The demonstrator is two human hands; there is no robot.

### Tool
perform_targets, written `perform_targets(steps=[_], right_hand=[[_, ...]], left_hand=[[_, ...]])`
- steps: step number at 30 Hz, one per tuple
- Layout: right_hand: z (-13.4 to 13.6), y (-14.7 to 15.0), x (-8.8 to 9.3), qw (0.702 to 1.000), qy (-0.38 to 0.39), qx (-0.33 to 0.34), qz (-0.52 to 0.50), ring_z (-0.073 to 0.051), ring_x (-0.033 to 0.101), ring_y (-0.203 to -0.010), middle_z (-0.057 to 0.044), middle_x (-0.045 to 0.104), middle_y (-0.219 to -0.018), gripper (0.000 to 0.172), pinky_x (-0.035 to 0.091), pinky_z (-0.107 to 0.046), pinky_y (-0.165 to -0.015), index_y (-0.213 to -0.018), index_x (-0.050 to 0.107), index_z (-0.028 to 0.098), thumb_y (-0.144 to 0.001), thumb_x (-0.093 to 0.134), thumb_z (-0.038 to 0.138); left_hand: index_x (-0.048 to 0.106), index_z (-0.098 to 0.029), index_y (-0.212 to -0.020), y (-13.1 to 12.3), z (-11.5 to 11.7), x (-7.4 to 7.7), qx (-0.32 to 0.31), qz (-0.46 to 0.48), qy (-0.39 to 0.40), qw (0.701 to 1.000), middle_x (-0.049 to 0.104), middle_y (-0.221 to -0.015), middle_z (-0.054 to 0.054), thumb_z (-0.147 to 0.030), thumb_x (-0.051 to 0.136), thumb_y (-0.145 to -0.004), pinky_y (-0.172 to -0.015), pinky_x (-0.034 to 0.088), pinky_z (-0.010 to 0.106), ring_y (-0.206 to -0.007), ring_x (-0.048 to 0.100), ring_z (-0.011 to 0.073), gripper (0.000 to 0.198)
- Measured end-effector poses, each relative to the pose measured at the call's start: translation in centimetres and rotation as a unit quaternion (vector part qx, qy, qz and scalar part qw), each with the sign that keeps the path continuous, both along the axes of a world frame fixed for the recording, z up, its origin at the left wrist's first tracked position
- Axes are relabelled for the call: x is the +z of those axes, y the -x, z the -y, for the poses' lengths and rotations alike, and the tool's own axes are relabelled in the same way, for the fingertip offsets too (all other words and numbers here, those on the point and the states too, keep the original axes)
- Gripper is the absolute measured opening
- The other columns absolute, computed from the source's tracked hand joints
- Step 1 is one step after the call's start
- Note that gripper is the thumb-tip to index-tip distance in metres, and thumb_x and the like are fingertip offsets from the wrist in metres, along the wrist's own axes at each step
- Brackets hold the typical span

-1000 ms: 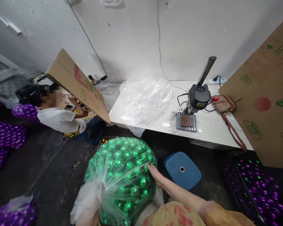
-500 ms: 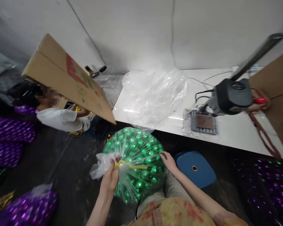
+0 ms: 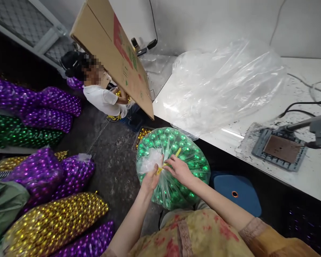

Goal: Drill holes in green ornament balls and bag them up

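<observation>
A clear plastic bag (image 3: 184,185) packed with shiny green beads rests against my lap. Its neck is gathered, and the crumpled white top (image 3: 150,160) spreads to the left. Around the neck runs a yellow tie strip (image 3: 178,152), one end sticking up and to the right. My left hand (image 3: 150,178) is closed on the gathered neck, thumb near the strip. My right hand (image 3: 179,169) bends over the neck with its fingertips pinched on the yellow strip; the exact grip is partly hidden by the fingers.
Clear plastic sheeting (image 3: 224,89) lies on the white table (image 3: 219,141), left of a grey device (image 3: 280,148). A blue stool (image 3: 237,194) stands at right. Filled bags, including a gold one (image 3: 59,221), cover the left floor. A co-worker (image 3: 104,101) sits behind a cardboard sheet (image 3: 123,53).
My right hand has moved from the bag's right side to the yellow strip at the neck. The crumpled top is now nearer the bag's middle. My view has swung left.
</observation>
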State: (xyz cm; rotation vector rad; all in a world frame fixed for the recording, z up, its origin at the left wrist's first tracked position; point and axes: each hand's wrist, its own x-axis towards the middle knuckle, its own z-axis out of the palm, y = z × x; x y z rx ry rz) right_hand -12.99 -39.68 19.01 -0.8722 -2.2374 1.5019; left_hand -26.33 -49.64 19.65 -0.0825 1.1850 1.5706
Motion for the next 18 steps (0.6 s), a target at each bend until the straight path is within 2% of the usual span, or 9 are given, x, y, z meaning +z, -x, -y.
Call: perform_targets(steps=[3,5,6,8,10,12,14,16,18], right_hand=[[0.2,-0.8,-0.6,0.999,0.009,-0.001,-0.048,-0.015,0.056,-0.077,-0.005,0.058,-0.087,0.033,0.045,-0.026,-0.071,-0.09,0.072,0.021,-0.094,0.047,0.042],[0.6,-1.4,-0.6,0.994,0.07,-0.019,-0.083,-0.014,0.057,-0.07,-0.005,0.06,-0.079,0.033,0.045,-0.026,-0.067,-0.085,0.071,0.02,-0.091,0.05,0.045],[0.8,-1.6,-0.5,0.988,0.124,-0.029,-0.089,-0.014,0.057,-0.065,-0.004,0.061,-0.074,0.034,0.045,-0.026,-0.063,-0.085,0.071,0.02,-0.09,0.051,0.047],[1.2,-1.8,-0.3,0.961,0.261,-0.05,-0.084,-0.013,0.056,-0.052,-0.001,0.062,-0.063,0.037,0.044,-0.026,-0.053,-0.094,0.069,0.02,-0.089,0.05,0.052],[1.6,-1.9,-0.3,0.924,0.37,-0.061,-0.071,-0.013,0.052,-0.04,0.001,0.061,-0.056,0.043,0.04,-0.024,-0.044,-0.11,0.062,0.02,-0.089,0.048,0.054],[1.8,-2.0,-0.4,0.912,0.403,-0.046,-0.059,-0.013,0.049,-0.036,0.004,0.06,-0.054,0.046,0.037,-0.023,-0.039,-0.121,0.055,0.021,-0.087,0.051,0.053],[1.8,-2.1,-0.7,0.934,0.353,-0.019,-0.049,-0.012,0.047,-0.036,0.005,0.057,-0.051,0.042,0.035,-0.023,-0.039,-0.118,0.057,0.022,-0.087,0.053,0.05],[1.8,-2.2,-0.7,0.973,0.228,-0.012,-0.043,-0.011,0.048,-0.043,0.003,0.058,-0.058,0.032,0.039,-0.023,-0.045,-0.107,0.064,0.022,-0.089,0.053,0.046],[1.7,-2.2,-0.4,0.995,0.085,-0.032,-0.046,-0.01,0.051,-0.053,-0.003,0.062,-0.077,0.028,0.043,-0.025,-0.055,-0.101,0.067,0.022,-0.092,0.05,0.042]], left_hand=[[0.064,-0.015,-0.118,-0.4,0.1,-0.2,0.007,0.005,-0.002,1.0,0.058,-0.136,0.01,-0.039,0.078,-0.075,-0.118,0.029,0.036,-0.142,0.035,0.0264,0.051],[0.065,-0.014,-0.116,-0.7,-0.2,0.0,0.014,0.004,-0.018,1.0,0.06,-0.134,0.011,-0.045,0.081,-0.069,-0.117,0.031,0.036,-0.141,0.036,0.0289,0.059],[0.065,-0.014,-0.116,-0.8,-0.3,0.1,0.019,0.001,-0.025,1.0,0.061,-0.132,0.011,-0.047,0.082,-0.067,-0.117,0.032,0.036,-0.141,0.036,0.0297,0.061],[0.065,-0.015,-0.117,-1.1,-0.6,0.4,0.026,-0.007,-0.034,0.999,0.061,-0.133,0.011,-0.048,0.083,-0.065,-0.117,0.032,0.037,-0.141,0.037,0.0301,0.064],[0.064,-0.015,-0.119,-1.3,-0.7,0.5,0.031,-0.013,-0.034,0.999,0.059,-0.135,0.01,-0.046,0.082,-0.066,-0.117,0.031,0.037,-0.142,0.035,0.0291,0.063],[0.063,-0.015,-0.119,-1.4,-0.6,0.5,0.033,-0.009,-0.031,0.999,0.06,-0.134,0.011,-0.043,0.081,-0.069,-0.118,0.031,0.038,-0.142,0.034,0.028,0.06],[0.063,-0.014,-0.118,-1.4,-0.5,0.5,0.035,0.005,-0.03,0.999,0.063,-0.13,0.012,-0.041,0.078,-0.073,-0.117,0.032,0.038,-0.141,0.037,0.0272,0.054],[0.063,-0.014,-0.117,-1.4,-0.3,0.6,0.049,0.016,-0.035,0.998,0.065,-0.126,0.012,-0.034,0.075,-0.076,-0.116,0.033,0.038,-0.138,0.042,0.0263,0.047],[0.063,-0.013,-0.117,-1.5,-0.3,0.9,0.071,0.019,-0.036,0.997,0.065,-0.125,0.012,-0.026,0.072,-0.077,-0.114,0.037,0.036,-0.134,0.047,0.0252,0.044]])
